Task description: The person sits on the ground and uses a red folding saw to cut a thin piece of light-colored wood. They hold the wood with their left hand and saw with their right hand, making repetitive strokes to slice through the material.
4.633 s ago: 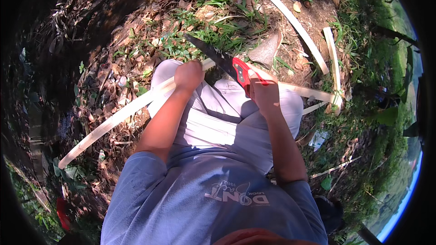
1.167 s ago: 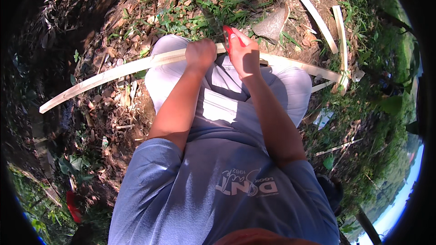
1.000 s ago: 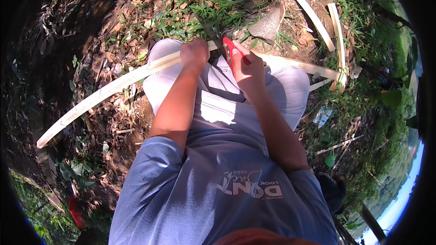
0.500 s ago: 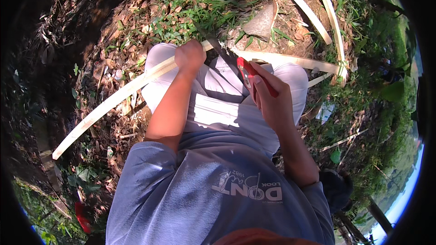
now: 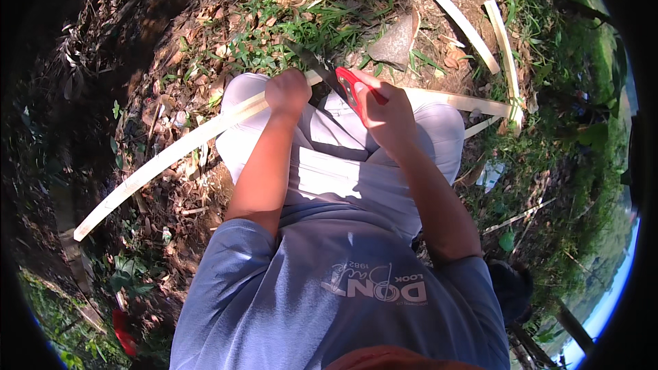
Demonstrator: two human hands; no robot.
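A long pale wooden strip (image 5: 171,145) slants across my left knee, its far left end reaching over the leaf litter. My left hand (image 5: 288,92) is closed around it close to its upper right end. In my right hand (image 5: 387,113) is the red handle of a hand saw (image 5: 349,87). Its dark blade lies across the strip just right of my left fist and points up and to the left. Beyond my right hand another pale wooden strip (image 5: 456,99) runs over my right knee. Whether the two strips join is hidden behind the saw and my right hand.
Two more pale strips, one curved (image 5: 452,10) and one shorter (image 5: 504,48), lie at the upper right. A flat grey stone (image 5: 395,42) sits ahead of my knees. Grass, dry leaves and a red object (image 5: 123,332) at the lower left surround me.
My right hand has pushed the saw forward and to the left, so more of the blade sticks out past the strip. My left hand keeps its grip in nearly the same place.
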